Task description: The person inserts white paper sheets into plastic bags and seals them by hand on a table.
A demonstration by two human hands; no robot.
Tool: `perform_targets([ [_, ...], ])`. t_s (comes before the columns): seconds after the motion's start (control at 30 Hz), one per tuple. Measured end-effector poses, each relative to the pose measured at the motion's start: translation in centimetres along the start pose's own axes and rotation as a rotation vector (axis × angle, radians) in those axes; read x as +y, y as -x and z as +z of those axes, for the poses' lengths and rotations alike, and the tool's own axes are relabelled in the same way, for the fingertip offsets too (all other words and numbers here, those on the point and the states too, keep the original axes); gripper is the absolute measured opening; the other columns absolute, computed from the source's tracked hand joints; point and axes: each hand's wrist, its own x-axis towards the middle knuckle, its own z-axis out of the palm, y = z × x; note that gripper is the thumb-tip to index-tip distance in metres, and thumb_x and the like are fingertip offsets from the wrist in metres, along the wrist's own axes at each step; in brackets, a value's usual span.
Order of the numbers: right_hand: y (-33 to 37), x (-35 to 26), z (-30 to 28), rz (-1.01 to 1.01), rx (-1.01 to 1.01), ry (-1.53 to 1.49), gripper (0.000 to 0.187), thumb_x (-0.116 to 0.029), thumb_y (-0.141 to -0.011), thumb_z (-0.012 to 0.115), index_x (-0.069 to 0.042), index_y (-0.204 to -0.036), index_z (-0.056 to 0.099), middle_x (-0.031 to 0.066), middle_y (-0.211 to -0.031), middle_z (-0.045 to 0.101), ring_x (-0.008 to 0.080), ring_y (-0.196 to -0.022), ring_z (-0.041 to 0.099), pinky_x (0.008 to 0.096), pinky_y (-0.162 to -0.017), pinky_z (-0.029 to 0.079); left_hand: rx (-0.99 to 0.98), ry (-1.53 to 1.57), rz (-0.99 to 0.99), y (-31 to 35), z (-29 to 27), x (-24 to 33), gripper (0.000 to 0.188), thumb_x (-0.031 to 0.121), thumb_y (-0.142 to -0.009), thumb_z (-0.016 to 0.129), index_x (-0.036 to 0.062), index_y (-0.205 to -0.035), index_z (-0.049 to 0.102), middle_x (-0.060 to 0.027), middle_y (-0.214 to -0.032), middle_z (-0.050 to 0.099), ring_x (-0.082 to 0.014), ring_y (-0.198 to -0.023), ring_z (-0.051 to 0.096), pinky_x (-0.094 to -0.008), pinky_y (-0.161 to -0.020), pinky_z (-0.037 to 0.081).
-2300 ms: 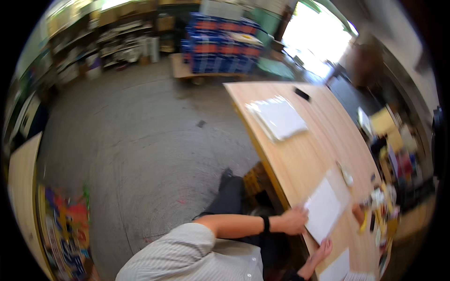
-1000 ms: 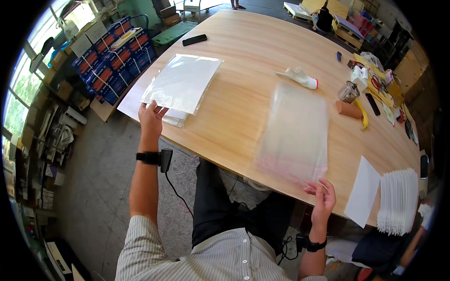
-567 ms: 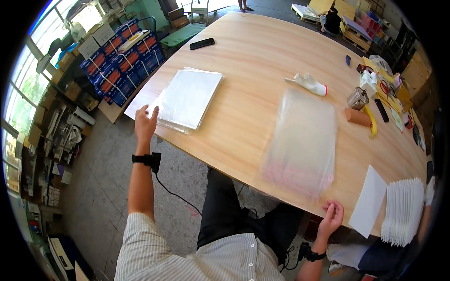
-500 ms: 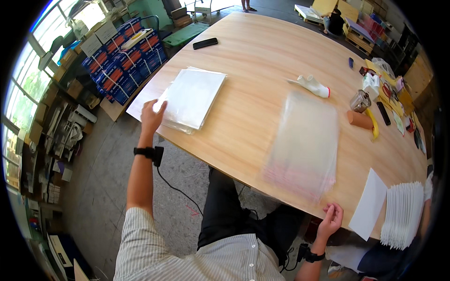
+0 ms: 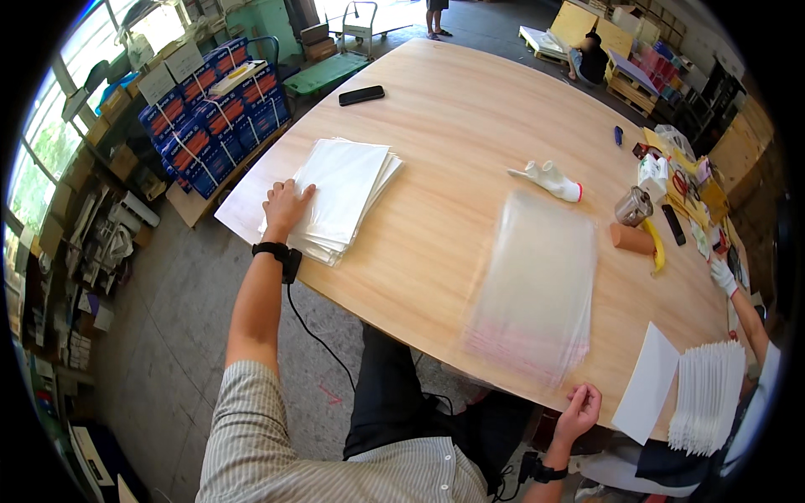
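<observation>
My left hand [image 5: 288, 203] lies over the left edge of a stack of white sheets in clear plastic sleeves [image 5: 345, 186], its fingers spread and pressing on top. The sleeves are slightly fanned out at their right side. My right hand [image 5: 579, 409] is at the table's front edge, its fingers curled in with nothing visible in them. Just beyond it lies a flat pile of clear plastic bags [image 5: 537, 281] with pinkish strips along the near end. To its right are a single white sheet [image 5: 647, 384] and a thick row of folded white sheets [image 5: 708, 394].
On the wooden table [image 5: 444, 168] lie a black phone [image 5: 361, 95], a white glove [image 5: 549, 180], a metal-lidded jar [image 5: 634, 205], a brown cylinder [image 5: 632, 239] and a yellow cutter [image 5: 657, 251]. A co-worker's gloved hand [image 5: 723, 275] reaches in at right. Blue boxes [image 5: 214, 117] stand at left.
My left hand has moved further onto the stack, whose sleeves now look more fanned out. My right hand stays curled by the table edge. A co-worker's gloved hand has come into view at right.
</observation>
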Motion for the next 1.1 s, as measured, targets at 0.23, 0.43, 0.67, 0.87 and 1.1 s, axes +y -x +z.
perform_targets([
  [0.23, 0.1, -0.1, 0.1, -0.043, -0.014, 0.002, 0.011, -0.008, -0.105, 0.060, 0.003, -0.108, 0.062, 0.0050, -0.087, 0.064, 0.0102, -0.074, 0.057, 0.0247, -0.067, 0.049, 0.225, 0.042, 0.396, 2.7, -1.7, 3.3, 0.076, 0.064, -0.096, 0.061, 0.0094, -0.148, 0.054, -0.0180, -0.151, 0.053, -0.0376, -0.143, 0.046, -0.0628, -0.115, 0.032],
  [0.43, 0.0, 0.5, -0.5, -0.019, -0.066, 0.041, 0.012, -0.009, -0.105, 0.062, 0.002, -0.110, 0.064, 0.0047, -0.092, 0.065, 0.0107, -0.079, 0.061, 0.0251, -0.072, 0.052, -0.099, -0.046, 0.631, 8.2, 0.2, 6.7, 0.067, 0.045, -0.097, 0.066, 0.0141, -0.153, 0.049, -0.0186, -0.161, 0.043, -0.0402, -0.151, 0.036, -0.0673, -0.121, 0.025],
  [0.67, -1.4, -6.1, 0.1, -0.437, -0.228, 0.283, 0.017, 0.000, -0.091, 0.071, 0.001, -0.108, 0.071, 0.0152, -0.102, 0.072, 0.0309, -0.094, 0.069, 0.0381, -0.087, 0.055, -0.027, 0.256, 0.835, 13.4, -2.9, 9.8, 0.057, 0.020, -0.091, 0.076, 0.0068, -0.143, 0.058, -0.0171, -0.144, 0.061, -0.0372, -0.139, 0.051, -0.0531, -0.118, 0.037],
  [0.87, -2.2, -7.5, 2.6, -0.638, -0.453, 0.454, 0.036, -0.011, -0.086, 0.078, -0.003, -0.120, 0.072, 0.0120, -0.133, 0.068, 0.0336, -0.132, 0.058, 0.0473, -0.109, 0.043, -0.326, 0.385, 1.347, 30.7, -2.8, 18.0, 0.049, 0.034, -0.093, 0.074, 0.0099, -0.135, 0.066, -0.0144, -0.147, 0.059, -0.0315, -0.143, 0.049, -0.0519, -0.123, 0.033],
  [1.1, -2.3, -6.2, 2.7, -0.663, -0.611, 0.511, 0.039, -0.020, -0.087, 0.077, -0.005, -0.123, 0.071, 0.0103, -0.141, 0.065, 0.0289, -0.139, 0.054, 0.0491, -0.116, 0.037, -0.336, 0.345, 1.238, 32.4, -1.6, 18.0, 0.062, 0.031, -0.087, 0.080, 0.0094, -0.141, 0.061, -0.0148, -0.152, 0.055, -0.0341, -0.147, 0.044, -0.0524, -0.122, 0.033],
])
